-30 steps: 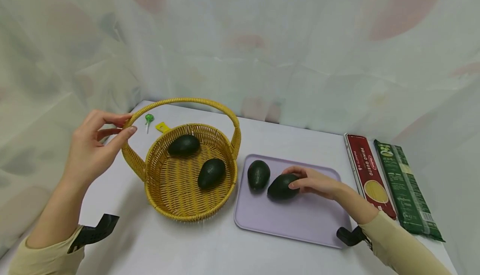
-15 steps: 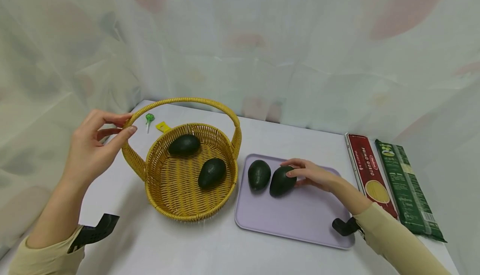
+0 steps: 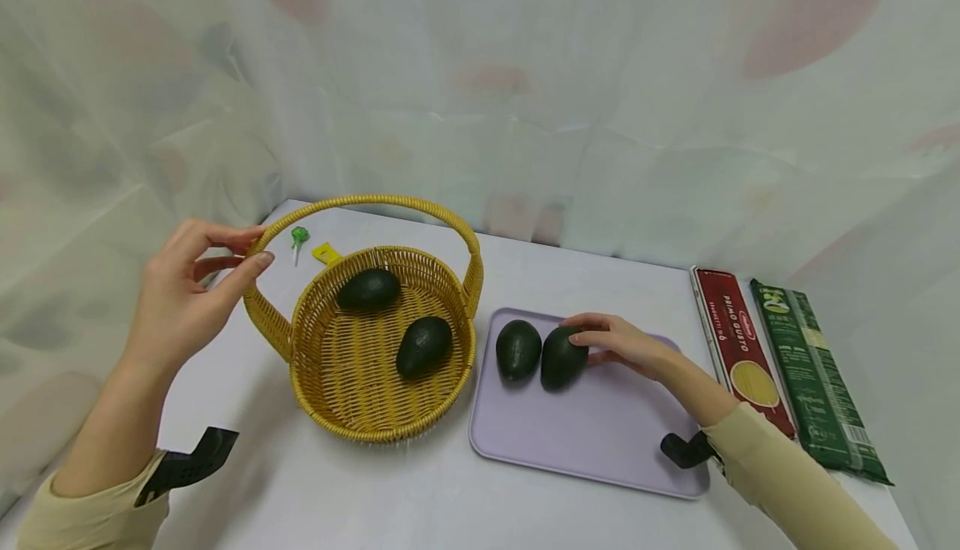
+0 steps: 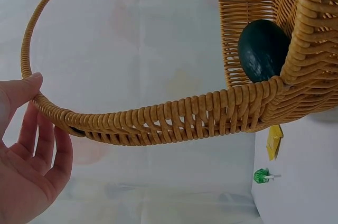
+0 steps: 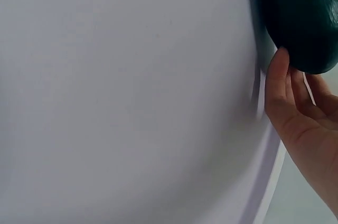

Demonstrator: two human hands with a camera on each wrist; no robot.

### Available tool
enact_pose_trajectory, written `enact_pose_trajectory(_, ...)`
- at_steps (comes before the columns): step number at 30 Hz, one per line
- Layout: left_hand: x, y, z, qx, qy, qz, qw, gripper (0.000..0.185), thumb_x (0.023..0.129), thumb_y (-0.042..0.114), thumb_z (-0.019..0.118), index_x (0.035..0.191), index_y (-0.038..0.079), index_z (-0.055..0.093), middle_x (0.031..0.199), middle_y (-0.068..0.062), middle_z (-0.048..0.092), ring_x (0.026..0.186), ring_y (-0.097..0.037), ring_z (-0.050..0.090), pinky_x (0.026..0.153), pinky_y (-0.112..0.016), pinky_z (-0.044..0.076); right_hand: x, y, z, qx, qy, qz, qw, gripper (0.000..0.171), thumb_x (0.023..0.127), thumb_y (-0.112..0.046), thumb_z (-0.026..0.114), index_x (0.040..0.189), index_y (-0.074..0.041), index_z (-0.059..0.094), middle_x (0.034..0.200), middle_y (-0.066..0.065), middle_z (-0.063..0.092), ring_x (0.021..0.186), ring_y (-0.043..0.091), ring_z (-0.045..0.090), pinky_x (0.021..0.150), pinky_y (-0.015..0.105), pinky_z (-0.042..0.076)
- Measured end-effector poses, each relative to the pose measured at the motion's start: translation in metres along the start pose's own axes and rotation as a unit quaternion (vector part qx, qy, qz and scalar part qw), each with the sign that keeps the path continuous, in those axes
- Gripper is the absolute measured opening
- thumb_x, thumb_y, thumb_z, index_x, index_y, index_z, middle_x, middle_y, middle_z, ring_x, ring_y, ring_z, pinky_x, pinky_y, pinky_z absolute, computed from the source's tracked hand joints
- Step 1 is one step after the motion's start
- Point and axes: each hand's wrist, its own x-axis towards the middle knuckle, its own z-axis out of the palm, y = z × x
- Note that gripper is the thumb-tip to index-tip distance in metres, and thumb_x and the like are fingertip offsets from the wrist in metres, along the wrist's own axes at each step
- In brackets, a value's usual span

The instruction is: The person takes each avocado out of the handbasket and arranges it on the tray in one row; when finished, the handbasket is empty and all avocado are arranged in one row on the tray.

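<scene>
A yellow wicker basket (image 3: 352, 421) stands on the white table and holds two dark green avocados (image 3: 367, 290) (image 3: 423, 346). My left hand (image 3: 251, 247) pinches the left end of its arched handle (image 3: 375, 199). In the left wrist view my thumb lies on top of the handle (image 4: 158, 123) with my fingers (image 4: 45, 139) under it. Two more avocados lie side by side on a lilac tray (image 3: 585, 442). My right hand (image 3: 588, 346) holds the right avocado (image 3: 558, 360); the left avocado (image 3: 517, 350) touches it. In the right wrist view my thumb (image 5: 280, 92) presses against the avocado (image 5: 301, 18).
Red (image 3: 738, 346) and green (image 3: 810, 383) spaghetti packs lie along the table's right edge. A small green lollipop (image 3: 298, 237) and a yellow tag (image 3: 326, 254) lie behind the basket. A sheer curtain hangs close behind and to the left.
My right hand has turned the right avocado from lying crosswise to lengthwise and slid it against the other avocado. The left hand and the basket have stayed put.
</scene>
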Motion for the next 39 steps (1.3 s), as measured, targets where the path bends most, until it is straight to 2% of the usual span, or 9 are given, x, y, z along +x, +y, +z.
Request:
enact_pose_trajectory(6,0.000,0.000,0.000,0.001,0.000,-0.002,1.0000,0.026,0.079,-0.013,0.072,0.103,-0.009,0.065,0.103,0.007,0.061,0.094,-0.009,0.056,0.080,-0.009,0.048,-0.001,-0.003,0.002,-0.050,0.025,-0.013,0.998,0.050,0.095,-0.025,0.063,0.137,-0.001,0.051,0.136,0.018,0.052,0.107,0.018,0.056,0.084,0.036,0.055)
enact_pose_trajectory(10,0.000,0.000,0.000,-0.001,0.001,-0.003,1.0000,0.026,0.078,-0.013,0.072,0.103,-0.009,0.065,0.103,0.006,0.061,0.094,-0.009,0.056,0.080,-0.009,0.048,-0.001,-0.005,0.002,-0.078,0.041,-0.022,0.996,0.048,0.094,-0.026,0.064,0.135,-0.003,0.054,0.132,0.017,0.056,0.107,0.019,0.057,0.085,0.040,0.055)
enact_pose_trajectory(14,0.000,0.000,0.000,0.000,0.001,-0.003,1.0000,0.027,0.078,-0.013,0.072,0.104,-0.009,0.065,0.102,0.007,0.061,0.094,-0.009,0.056,0.081,-0.009,0.048,-0.001,-0.007,0.003,-0.090,0.046,-0.028,0.994,0.048,0.094,-0.027,0.065,0.135,-0.003,0.055,0.131,0.016,0.056,0.107,0.021,0.057,0.085,0.044,0.055)
enact_pose_trajectory(24,-0.001,0.000,0.000,-0.002,0.000,-0.004,1.0000,0.027,0.079,-0.013,0.072,0.104,-0.008,0.066,0.102,0.006,0.061,0.094,-0.009,0.056,0.081,-0.009,0.048,0.000,-0.009,0.004,-0.126,0.055,-0.032,0.990,0.048,0.093,-0.029,0.066,0.135,-0.007,0.055,0.128,0.014,0.058,0.106,0.022,0.058,0.083,0.041,0.055)
enact_pose_trajectory(30,0.000,-0.001,0.000,-0.002,-0.002,-0.005,1.0000,0.027,0.079,-0.013,0.072,0.104,-0.008,0.066,0.102,0.005,0.060,0.094,-0.010,0.056,0.081,-0.009,0.048,0.001,-0.009,0.004,-0.136,0.061,-0.042,0.988,0.047,0.093,-0.028,0.066,0.133,-0.007,0.057,0.130,0.014,0.057,0.114,0.027,0.056,0.085,0.042,0.054)
enact_pose_trajectory(33,0.000,-0.001,0.000,-0.001,-0.002,-0.004,1.0000,0.026,0.079,-0.013,0.072,0.104,-0.008,0.066,0.103,0.005,0.060,0.094,-0.010,0.056,0.081,-0.009,0.048,0.001,-0.010,0.004,-0.159,0.082,-0.055,0.982,0.045,0.093,-0.029,0.066,0.131,-0.008,0.059,0.130,0.012,0.059,0.117,0.028,0.056,0.088,0.039,0.051)
enact_pose_trajectory(35,-0.001,-0.001,0.000,-0.001,-0.002,-0.005,1.0000,0.026,0.079,-0.012,0.072,0.104,-0.008,0.066,0.103,0.005,0.060,0.094,-0.010,0.056,0.081,-0.009,0.048,0.000,-0.012,0.004,-0.170,0.111,-0.064,0.977,0.042,0.093,-0.029,0.066,0.129,-0.008,0.061,0.128,0.011,0.061,0.116,0.026,0.056,0.089,0.036,0.050)
enact_pose_trajectory(37,-0.001,-0.001,0.000,-0.001,-0.002,-0.005,1.0000,0.026,0.079,-0.012,0.072,0.104,-0.008,0.065,0.103,0.005,0.060,0.094,-0.010,0.056,0.081,-0.009,0.048,0.000,-0.013,0.005,-0.164,0.139,-0.078,0.973,0.039,0.094,-0.028,0.065,0.126,-0.005,0.062,0.124,0.014,0.063,0.113,0.024,0.058,0.088,0.033,0.049)
enact_pose_trajectory(39,-0.001,0.000,0.000,0.000,-0.002,-0.005,1.0000,0.026,0.079,-0.012,0.073,0.104,-0.008,0.065,0.103,0.006,0.060,0.094,-0.010,0.056,0.081,-0.009,0.048,-0.001,-0.016,0.006,-0.134,0.161,-0.089,0.974,0.037,0.095,-0.024,0.065,0.123,0.000,0.062,0.122,0.019,0.062,0.109,0.025,0.059,0.085,0.031,0.052)
